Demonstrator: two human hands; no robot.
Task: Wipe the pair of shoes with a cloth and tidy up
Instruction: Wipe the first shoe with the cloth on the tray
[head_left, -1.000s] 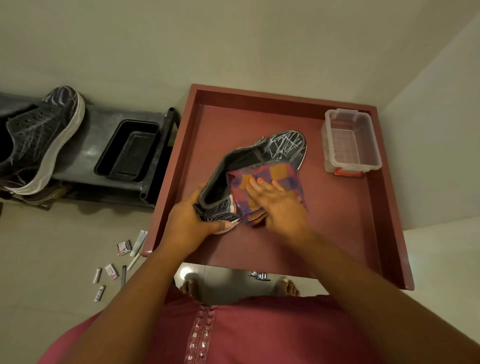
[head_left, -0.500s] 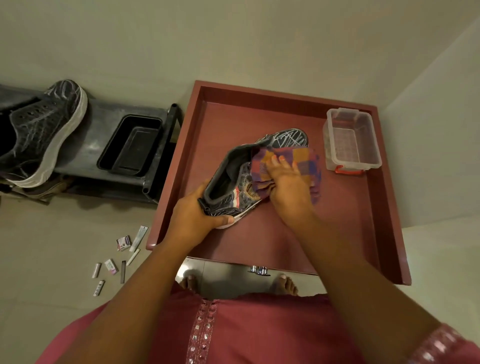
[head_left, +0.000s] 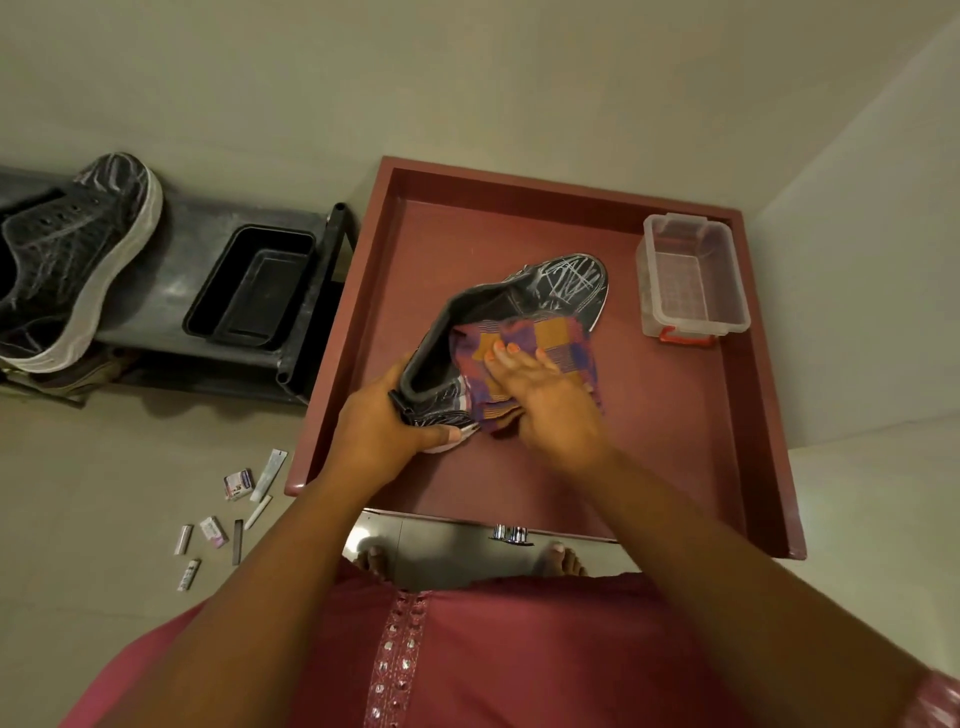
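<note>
On the red worktop (head_left: 675, 441) one shoe (head_left: 519, 306) is mid-wipe, left hand (head_left: 384, 436) clamped on its heel, right hand (head_left: 540, 384) pressing the cloth (head_left: 550, 338) flat-fingered; the other shoe (head_left: 78, 260) waits on the rack, tidying undone.

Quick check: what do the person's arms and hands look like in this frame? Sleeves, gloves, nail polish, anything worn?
Both forearms are bare, with no gloves, watch or rings visible. The right hand has orange-painted nails; the left hand shows a pale, longish thumbnail. A shiny pink sleeve edge shows at the right arm's upper end. The garment is pink-red with a beaded strip down the front.
</note>
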